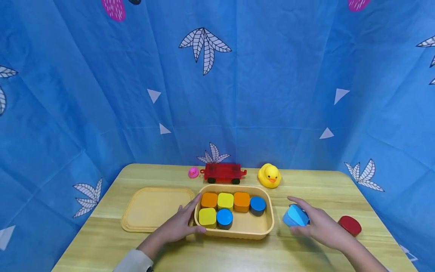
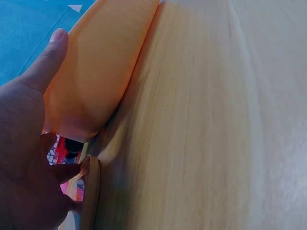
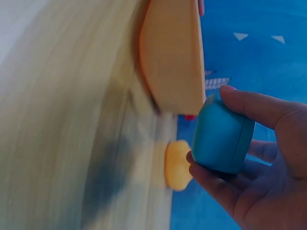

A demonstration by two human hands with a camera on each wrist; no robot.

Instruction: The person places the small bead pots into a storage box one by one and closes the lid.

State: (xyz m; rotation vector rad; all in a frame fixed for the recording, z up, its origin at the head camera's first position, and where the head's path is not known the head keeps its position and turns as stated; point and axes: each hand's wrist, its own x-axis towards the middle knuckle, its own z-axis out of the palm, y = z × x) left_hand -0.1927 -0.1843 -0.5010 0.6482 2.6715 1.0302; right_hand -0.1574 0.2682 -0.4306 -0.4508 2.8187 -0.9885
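In the head view my right hand point(image 1: 316, 224) grips a light blue block point(image 1: 295, 216) between thumb and fingers, to the right of a beige bin point(image 1: 251, 235). The right wrist view shows the block's point(image 3: 220, 136) rounded body and rimmed edge, held up off the table. My left hand point(image 1: 180, 224) spans the bin's left end, thumb stretched along its front wall and index finger at the left rim. Inside the bin are orange blocks point(image 1: 241, 201), yellow blocks point(image 1: 207, 218) and round blue blocks point(image 1: 224, 218), gathered towards the left and back.
A flat beige tray or lid point(image 1: 158, 209) lies left of the bin. Behind stand a small pink duck point(image 1: 193, 172), a red toy wagon point(image 1: 222, 172) and a yellow duck point(image 1: 269, 176). A dark red block point(image 1: 350, 225) sits beyond my right wrist. Blue curtain point(image 1: 217, 105) hangs around the wooden table.
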